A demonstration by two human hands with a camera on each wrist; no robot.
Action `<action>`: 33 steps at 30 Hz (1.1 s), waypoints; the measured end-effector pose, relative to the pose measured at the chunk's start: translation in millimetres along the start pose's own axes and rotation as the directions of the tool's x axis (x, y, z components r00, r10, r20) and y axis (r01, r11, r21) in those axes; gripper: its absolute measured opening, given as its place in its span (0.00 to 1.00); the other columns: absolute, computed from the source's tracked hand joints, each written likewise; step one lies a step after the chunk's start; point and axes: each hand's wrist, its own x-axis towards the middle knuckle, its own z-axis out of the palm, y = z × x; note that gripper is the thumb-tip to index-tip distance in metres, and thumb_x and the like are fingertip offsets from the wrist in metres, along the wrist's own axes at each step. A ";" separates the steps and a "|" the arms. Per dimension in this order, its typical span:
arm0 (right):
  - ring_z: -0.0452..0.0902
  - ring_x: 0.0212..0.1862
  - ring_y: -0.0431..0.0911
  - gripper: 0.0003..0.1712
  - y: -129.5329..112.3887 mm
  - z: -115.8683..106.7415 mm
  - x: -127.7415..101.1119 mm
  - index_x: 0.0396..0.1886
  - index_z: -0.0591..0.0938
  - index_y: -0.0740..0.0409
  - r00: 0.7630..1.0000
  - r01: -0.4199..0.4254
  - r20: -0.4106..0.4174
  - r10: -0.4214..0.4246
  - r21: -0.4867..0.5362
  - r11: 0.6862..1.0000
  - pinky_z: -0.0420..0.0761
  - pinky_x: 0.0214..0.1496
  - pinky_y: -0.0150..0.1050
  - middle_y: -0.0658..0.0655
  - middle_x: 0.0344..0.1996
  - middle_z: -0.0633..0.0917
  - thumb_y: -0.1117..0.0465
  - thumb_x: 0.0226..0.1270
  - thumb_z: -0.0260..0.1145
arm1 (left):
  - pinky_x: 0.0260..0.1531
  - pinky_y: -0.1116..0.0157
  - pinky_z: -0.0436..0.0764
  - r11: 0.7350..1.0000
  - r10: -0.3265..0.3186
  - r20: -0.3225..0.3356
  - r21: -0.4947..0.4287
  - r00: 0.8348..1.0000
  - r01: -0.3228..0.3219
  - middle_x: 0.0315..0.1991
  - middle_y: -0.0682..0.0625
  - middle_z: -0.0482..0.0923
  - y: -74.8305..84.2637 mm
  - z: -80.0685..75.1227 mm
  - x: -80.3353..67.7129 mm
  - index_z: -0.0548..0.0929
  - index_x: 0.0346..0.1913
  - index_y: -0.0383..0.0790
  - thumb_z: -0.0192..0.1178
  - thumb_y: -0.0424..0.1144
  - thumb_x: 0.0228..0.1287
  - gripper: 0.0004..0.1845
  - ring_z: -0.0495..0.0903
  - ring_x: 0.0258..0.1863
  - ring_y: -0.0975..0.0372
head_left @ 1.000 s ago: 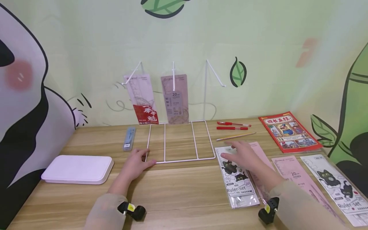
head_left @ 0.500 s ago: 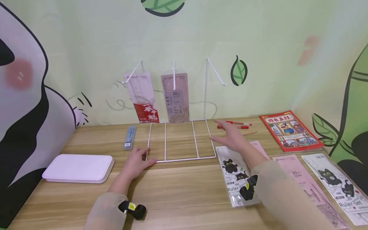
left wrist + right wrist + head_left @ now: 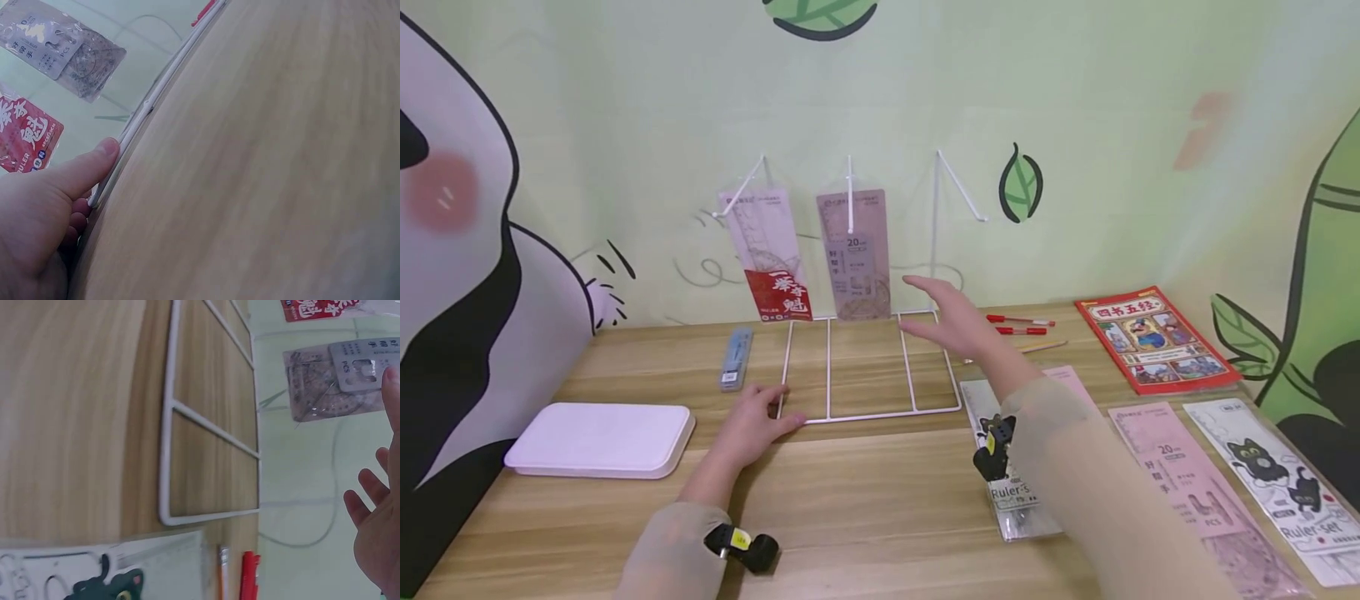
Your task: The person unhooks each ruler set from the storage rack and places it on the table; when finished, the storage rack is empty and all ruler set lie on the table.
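Observation:
A white wire display rack (image 3: 871, 417) stands on the wooden table, with arms rising at the back. My left hand (image 3: 756, 427) grips its front left corner; in the left wrist view the thumb (image 3: 94, 164) lies along the wire and the other fingers curl below. A ruler-set pack with a red lower part (image 3: 775, 287) hangs from the left arm, and a pinkish pack (image 3: 859, 279) from the middle one. Nothing hangs from the right arm (image 3: 961, 188). My right hand (image 3: 953, 321) is in the air before the rack's right side, fingers apart, holding nothing, right of the pinkish pack.
Cat-printed ruler packs (image 3: 1262, 467) and pink packs (image 3: 1180, 475) lie at the right, one cat pack partly under my right sleeve. Behind are red pens (image 3: 1026, 331), a pencil (image 3: 1045, 344) and a red booklet (image 3: 1150, 337). Left are a blue box (image 3: 736, 358) and white case (image 3: 598, 440).
My right hand has moved left and up from above the cat-printed pack, past the pens, to the hanging pinkish pack's right. The left hand has stayed on the rack's corner.

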 end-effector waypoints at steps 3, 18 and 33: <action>0.53 0.69 0.51 0.41 -10.4 -2.0 9.0 0.71 0.61 0.51 1.000 -0.006 0.008 0.006 -0.014 1.000 0.56 0.67 0.49 0.55 0.68 0.63 0.47 0.61 0.66 | 0.47 0.50 0.70 1.000 0.002 -0.006 0.006 1.000 -0.002 0.49 0.38 0.68 0.1 -0.9 -1.0 0.73 0.60 0.32 0.66 0.50 0.56 0.34 0.71 0.44 0.50; 0.58 0.66 0.55 0.40 -40.7 7.6 33.9 0.71 0.61 0.47 0.998 -0.042 0.036 0.041 0.013 0.999 0.61 0.64 0.53 0.62 0.67 0.58 0.44 0.62 0.64 | 0.46 0.51 0.71 1.000 0.021 -0.021 -0.010 1.000 -0.021 0.47 0.38 0.69 1.1 -1.7 -1.6 0.74 0.58 0.30 0.67 0.48 0.55 0.32 0.71 0.42 0.50; 0.68 0.57 0.53 0.39 -52.9 14.4 36.0 0.70 0.62 0.45 0.995 -0.092 -0.041 0.094 0.056 0.994 0.72 0.53 0.49 0.60 0.63 0.64 0.46 0.62 0.65 | 0.45 0.52 0.71 1.000 0.018 -0.031 0.017 0.999 -0.017 0.46 0.39 0.69 1.2 -1.1 -2.0 0.74 0.59 0.32 0.68 0.49 0.54 0.33 0.71 0.41 0.51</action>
